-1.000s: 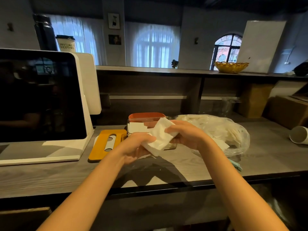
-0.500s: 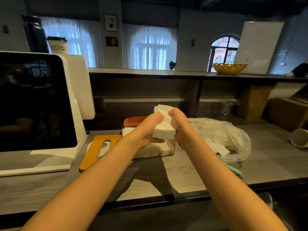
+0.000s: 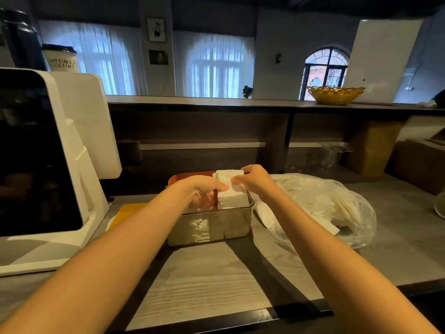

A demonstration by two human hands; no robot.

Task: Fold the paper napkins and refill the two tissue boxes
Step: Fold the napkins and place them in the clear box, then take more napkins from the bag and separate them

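Head view: both hands meet over the clear tissue box [image 3: 212, 225] on the grey counter [image 3: 216, 280]; the left hand [image 3: 201, 191] and right hand [image 3: 255, 180] each pinch the folded white napkin stack [image 3: 232, 189], which stands upright in the box's right half, beside a plastic bag [image 3: 325, 208] of napkins

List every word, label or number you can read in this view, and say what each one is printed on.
"ANYTIME" on the white paper cup with the dark lid, upper left.
"NICETIME" on the line below it, same cup; the edge letters are partly hidden or blurred.
The two framed pictures on the far wall: too small to tell whether they bear any text.
Nothing readable elsewhere.
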